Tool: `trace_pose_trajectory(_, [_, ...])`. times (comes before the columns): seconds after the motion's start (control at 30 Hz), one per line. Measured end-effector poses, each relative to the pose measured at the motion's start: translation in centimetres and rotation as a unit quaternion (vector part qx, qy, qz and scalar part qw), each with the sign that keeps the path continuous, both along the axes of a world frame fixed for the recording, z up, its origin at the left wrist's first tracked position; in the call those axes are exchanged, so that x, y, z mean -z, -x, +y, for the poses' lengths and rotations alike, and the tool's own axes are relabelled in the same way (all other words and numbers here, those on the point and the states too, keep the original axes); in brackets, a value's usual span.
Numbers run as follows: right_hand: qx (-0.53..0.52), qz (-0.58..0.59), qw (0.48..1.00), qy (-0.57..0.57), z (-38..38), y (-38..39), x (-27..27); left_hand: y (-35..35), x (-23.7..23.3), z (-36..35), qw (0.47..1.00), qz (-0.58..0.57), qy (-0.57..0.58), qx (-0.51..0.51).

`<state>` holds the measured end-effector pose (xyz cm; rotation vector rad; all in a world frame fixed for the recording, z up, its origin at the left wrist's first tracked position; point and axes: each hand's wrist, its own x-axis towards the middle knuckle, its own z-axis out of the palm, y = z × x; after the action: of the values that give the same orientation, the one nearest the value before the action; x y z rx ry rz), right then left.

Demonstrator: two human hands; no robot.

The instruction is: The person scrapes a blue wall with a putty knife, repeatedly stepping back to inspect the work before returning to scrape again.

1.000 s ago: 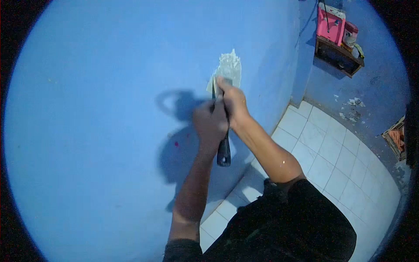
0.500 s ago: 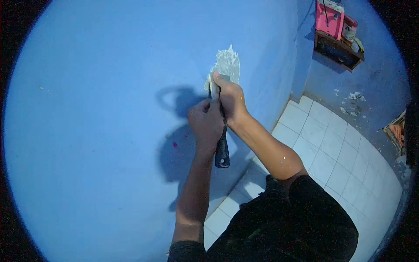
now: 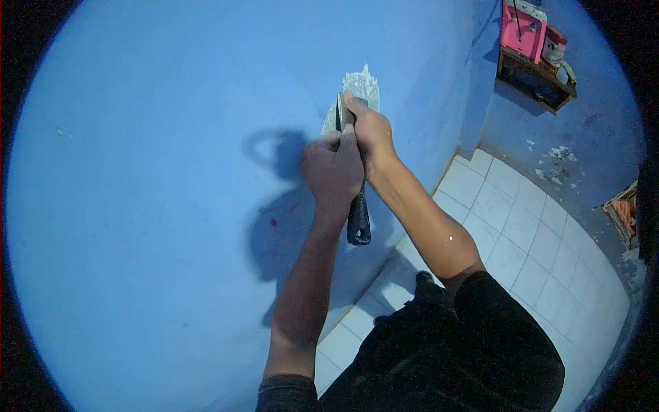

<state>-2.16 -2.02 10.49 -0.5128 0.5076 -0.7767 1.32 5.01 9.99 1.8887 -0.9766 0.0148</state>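
Probably a home: blue walls [image 3: 171, 192], white tiled floor [image 3: 508, 216], wall-mounted shelf [image 3: 534, 81] (rather crowded).

Qty vis.: 1 scraper [image 3: 359, 223] – 2 arms [image 3: 309, 281].

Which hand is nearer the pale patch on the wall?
Right. In view, the right hand overlaps the pale patch's lower part; the left hand is farther below it, both hands gripping the scraper.
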Motion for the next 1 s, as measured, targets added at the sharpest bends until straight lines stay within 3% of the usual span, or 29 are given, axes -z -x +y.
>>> trace_pose_trajectory(0.13, [-0.023, -0.019, 1.000, -0.008, 0.4, -0.7, 2.0, -0.3, 1.0, 0.6, 0.999, -0.036, -0.018, 0.007])
trace_pose_trajectory(0.2, [0.040, -0.009, 0.990, 0.135, 0.6, -1.1, 3.5, 0.1, 1.3, 1.2, 0.999, -0.036, 0.001, 0.000])
trace_pose_trajectory(0.3, [0.080, -0.005, 0.970, 0.228, -0.5, -1.1, 3.4, -0.8, 1.7, -0.5, 0.999, -0.028, 0.038, 0.010])
trace_pose_trajectory(0.37, [0.041, 0.008, 0.986, 0.162, -1.2, 0.1, 0.9, -0.3, 0.9, -1.0, 0.999, -0.009, 0.050, 0.012])
trace_pose_trajectory(0.43, [0.000, 0.018, 0.994, 0.103, -1.2, 0.6, 0.0, 1.0, -2.0, -1.4, 0.998, -0.043, -0.042, -0.005])
trace_pose_trajectory(0.5, [0.020, 0.019, 0.997, 0.071, -0.9, 0.4, 0.1, 0.2, 0.1, -0.9, 0.998, -0.067, -0.010, -0.007])
trace_pose_trajectory(0.53, [0.024, 0.052, 0.984, 0.168, -0.9, -0.1, 2.1, -0.3, 1.1, -0.5, 0.995, -0.097, 0.015, -0.003])
trace_pose_trajectory(0.57, [0.025, 0.042, 0.984, 0.171, -0.3, -0.8, 3.3, -0.1, 1.6, 0.4, 0.994, -0.107, 0.018, -0.004])
trace_pose_trajectory(0.63, [0.080, 0.117, 0.952, 0.272, 1.0, -1.5, 4.8, 0.7, 2.3, 2.1, 0.998, -0.016, 0.054, -0.026])
trace_pose_trajectory(0.7, [0.031, 0.140, 0.963, 0.230, 1.1, -1.9, 5.4, 0.4, 1.8, 2.3, 0.999, -0.015, 0.033, -0.021])
trace_pose_trajectory(0.8, [0.150, 0.026, 0.924, 0.350, 0.6, -2.3, 4.8, -0.1, 0.5, 1.9, 0.999, -0.038, 0.015, -0.016])
trace_pose_trajectory(0.87, [0.000, -0.064, 0.996, 0.068, 0.6, -0.7, 1.8, -0.1, 0.0, 1.4, 0.998, -0.067, 0.013, -0.004])
trace_pose_trajectory(0.93, [-0.001, -0.057, 0.996, 0.063, 1.2, -0.9, 2.5, 0.6, 0.0, 1.3, 0.993, 0.094, 0.067, 0.016])
trace_pose_trajectory(1.0, [0.003, -0.058, 0.997, 0.059, 1.3, -0.8, 2.6, 1.0, 1.0, 1.6, 0.990, 0.113, 0.081, 0.004])
